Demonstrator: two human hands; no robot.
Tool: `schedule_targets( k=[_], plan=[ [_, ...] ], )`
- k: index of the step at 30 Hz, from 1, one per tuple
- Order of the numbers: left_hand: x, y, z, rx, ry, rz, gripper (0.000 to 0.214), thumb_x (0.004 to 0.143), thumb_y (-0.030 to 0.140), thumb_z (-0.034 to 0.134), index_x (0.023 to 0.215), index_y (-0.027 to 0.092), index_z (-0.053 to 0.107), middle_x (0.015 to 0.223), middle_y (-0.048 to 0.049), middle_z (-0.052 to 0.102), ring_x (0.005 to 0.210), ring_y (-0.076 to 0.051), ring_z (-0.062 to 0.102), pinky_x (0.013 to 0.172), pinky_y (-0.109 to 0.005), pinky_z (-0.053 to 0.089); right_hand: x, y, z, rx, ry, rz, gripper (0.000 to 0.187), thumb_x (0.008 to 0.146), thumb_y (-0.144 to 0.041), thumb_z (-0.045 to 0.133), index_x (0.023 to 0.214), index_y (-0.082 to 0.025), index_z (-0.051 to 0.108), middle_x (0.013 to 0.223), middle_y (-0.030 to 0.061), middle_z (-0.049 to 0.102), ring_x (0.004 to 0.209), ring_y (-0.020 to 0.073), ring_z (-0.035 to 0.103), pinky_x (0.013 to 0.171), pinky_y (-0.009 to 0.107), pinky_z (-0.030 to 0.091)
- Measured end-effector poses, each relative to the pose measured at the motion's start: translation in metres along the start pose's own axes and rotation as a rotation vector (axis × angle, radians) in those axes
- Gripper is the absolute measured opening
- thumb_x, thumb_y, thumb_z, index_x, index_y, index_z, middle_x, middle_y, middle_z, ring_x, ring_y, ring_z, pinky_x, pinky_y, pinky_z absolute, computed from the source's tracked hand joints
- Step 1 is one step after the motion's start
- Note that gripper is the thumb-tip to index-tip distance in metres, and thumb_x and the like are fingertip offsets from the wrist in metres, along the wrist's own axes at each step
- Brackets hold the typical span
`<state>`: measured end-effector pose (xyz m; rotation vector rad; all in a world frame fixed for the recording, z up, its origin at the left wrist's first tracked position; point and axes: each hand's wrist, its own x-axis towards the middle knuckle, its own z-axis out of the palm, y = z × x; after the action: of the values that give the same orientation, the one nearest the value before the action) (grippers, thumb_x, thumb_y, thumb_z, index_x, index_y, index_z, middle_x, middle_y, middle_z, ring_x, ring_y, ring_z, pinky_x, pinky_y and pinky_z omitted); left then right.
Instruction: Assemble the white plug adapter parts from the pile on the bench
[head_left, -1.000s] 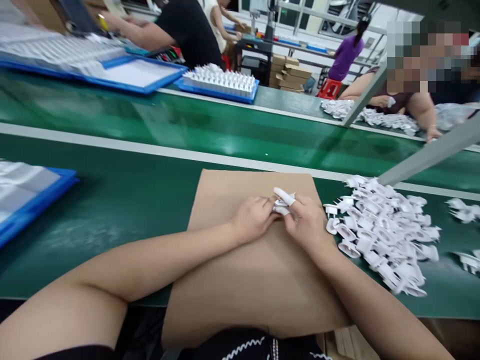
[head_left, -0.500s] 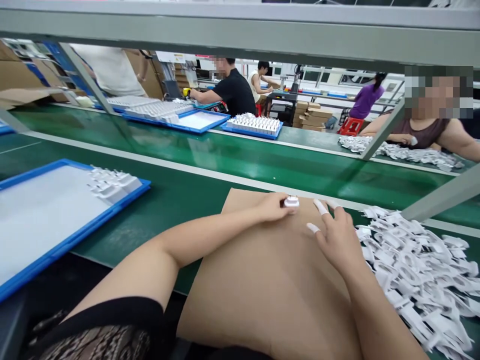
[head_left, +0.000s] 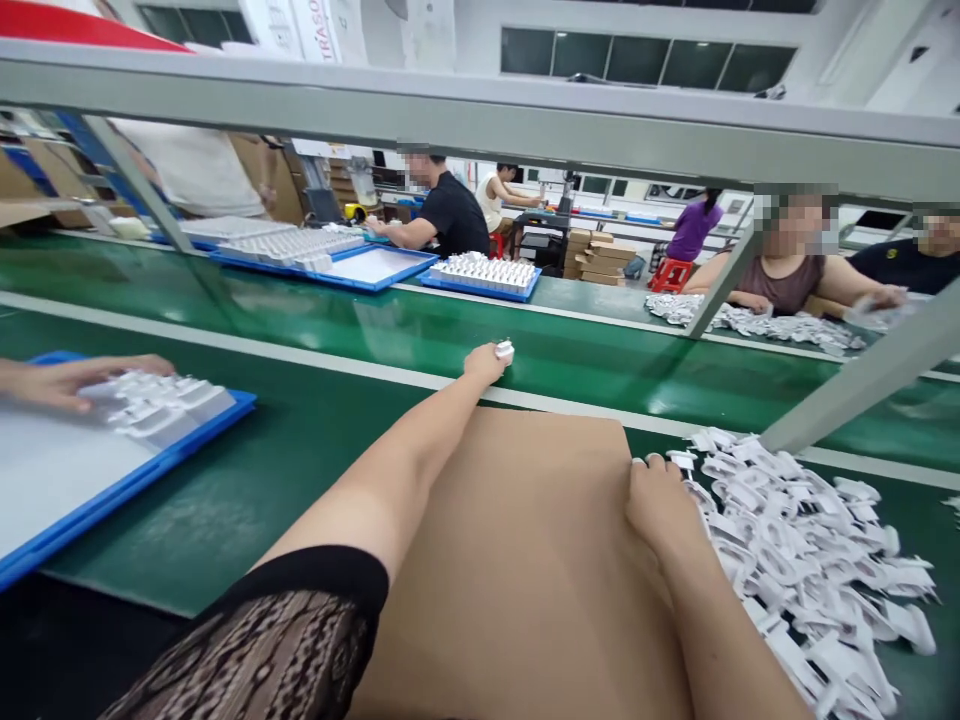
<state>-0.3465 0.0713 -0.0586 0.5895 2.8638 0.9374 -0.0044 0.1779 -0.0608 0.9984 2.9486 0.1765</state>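
Observation:
My left hand [head_left: 484,364], arm stretched forward, is closed around a small white power plug [head_left: 505,352] above the green belt beyond the cardboard sheet. The plug's pins point up. At the right edge of the brown cardboard [head_left: 540,540], my right hand [head_left: 664,505] is bent with its fingers curled down beside the pile of white plastic parts [head_left: 795,540]. White covers show on some fingertips. A white piece [head_left: 682,460] is close to these fingertips; whatever they grip is hidden.
Another person's hand [head_left: 112,382] reaches over white plugs in a blue tray [head_left: 202,445] at left. Filled trays [head_left: 480,290] stand across the belt [head_left: 360,330]. A slanted grey post [head_left: 840,385] rises beside the pile. Several people work behind.
My left hand has moved forward and left with the plug, past the cardboard. My right hand has lowered to the pile, fingers curling. Another person's hand has appeared over the left tray.

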Motion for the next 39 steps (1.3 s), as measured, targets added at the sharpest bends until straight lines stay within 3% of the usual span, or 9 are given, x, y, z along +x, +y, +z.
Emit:
schedule_targets(
  k=[3,5,8,11,16,22,26,31,39],
  plan=[
    [-0.014,0.000,-0.007,0.035,0.066,-0.059,0.056,0.075,0.036,0.085,0.120,0.010,0.065,0.131,-0.0269,0.063,0.126,-0.044,0.057,0.101,-0.049,0.044,-0.003,0.000,0.000,0.069,0.074,-0.036,0.039,0.083,0.007,0.042,0.097,-0.012,0.073,0.107,0.0218,0.064,0.105,0.0324,0.059,0.077,0.037,0.052],
    [-0.027,0.001,-0.006,0.052,0.152,-0.044,0.076,0.077,0.040,0.080,0.139,0.005,0.051,0.153,-0.0353,0.040,0.143,-0.051,0.038,0.112,-0.059,0.035,-0.006,-0.003,-0.004,0.145,0.123,-0.044,0.036,0.081,0.006,0.048,0.099,-0.013,0.072,0.108,0.0210,0.065,0.100,0.0308,0.059,0.074,0.036,0.052],
    [-0.054,-0.001,0.005,-0.079,0.261,0.198,0.074,0.084,0.044,0.071,0.147,0.015,0.046,0.159,-0.0232,0.039,0.150,-0.042,0.032,0.122,-0.056,0.028,-0.011,-0.012,-0.011,0.263,0.180,-0.048,0.041,0.081,0.005,0.051,0.115,-0.012,0.067,0.123,0.0200,0.062,0.099,0.0271,0.060,0.080,0.037,0.053],
    [-0.094,-0.007,0.021,-0.267,0.024,0.414,0.063,0.086,0.049,0.067,0.141,0.021,0.053,0.149,-0.0162,0.053,0.145,-0.037,0.042,0.122,-0.053,0.034,-0.015,-0.025,-0.011,0.416,0.124,-0.148,0.034,0.087,-0.003,0.054,0.117,-0.014,0.065,0.127,0.0163,0.060,0.103,0.0253,0.062,0.087,0.037,0.053],
    [-0.149,-0.017,0.041,-0.478,-0.423,0.536,0.051,0.090,0.055,0.061,0.132,0.027,0.060,0.145,-0.0109,0.059,0.135,-0.031,0.055,0.118,-0.049,0.042,-0.023,-0.050,0.007,0.723,0.063,-0.250,0.045,0.085,-0.017,0.063,0.130,-0.014,0.056,0.120,0.0127,0.063,0.108,0.0256,0.062,0.092,0.039,0.052],
    [-0.150,-0.024,0.047,-0.420,-0.533,0.686,0.044,0.095,0.056,0.055,0.127,0.027,0.068,0.138,-0.0091,0.067,0.134,-0.030,0.056,0.120,-0.053,0.039,-0.018,-0.062,0.023,0.925,0.119,-0.289,0.021,0.083,-0.017,0.061,0.103,-0.019,0.056,0.101,0.0064,0.062,0.090,0.0214,0.059,0.083,0.038,0.051],
    [-0.146,-0.025,0.046,-0.401,-0.552,0.792,0.037,0.096,0.053,0.055,0.111,0.026,0.076,0.128,-0.0097,0.072,0.125,-0.030,0.062,0.115,-0.053,0.043,-0.013,-0.064,0.031,1.050,0.176,-0.284,0.026,0.081,-0.007,0.055,0.104,-0.019,0.058,0.103,0.0065,0.066,0.097,0.0213,0.062,0.093,0.040,0.051],
    [-0.148,-0.027,0.047,-0.430,-0.527,0.771,0.037,0.091,0.052,0.066,0.116,0.027,0.076,0.127,-0.0094,0.073,0.124,-0.031,0.063,0.113,-0.052,0.047,-0.011,-0.071,0.046,1.198,0.210,-0.043,0.028,0.087,-0.011,0.053,0.114,-0.018,0.054,0.121,0.0131,0.061,0.113,0.0252,0.062,0.101,0.047,0.053],
    [-0.154,-0.025,0.043,-0.482,-0.541,0.694,0.037,0.085,0.058,0.072,0.102,0.026,0.080,0.117,-0.0093,0.077,0.111,-0.030,0.070,0.104,-0.046,0.055,-0.003,-0.072,0.056,1.705,0.102,0.070,0.040,0.083,-0.004,0.057,0.118,-0.022,0.057,0.111,0.0052,0.068,0.110,0.0209,0.068,0.087,0.035,0.060]
  ],
)
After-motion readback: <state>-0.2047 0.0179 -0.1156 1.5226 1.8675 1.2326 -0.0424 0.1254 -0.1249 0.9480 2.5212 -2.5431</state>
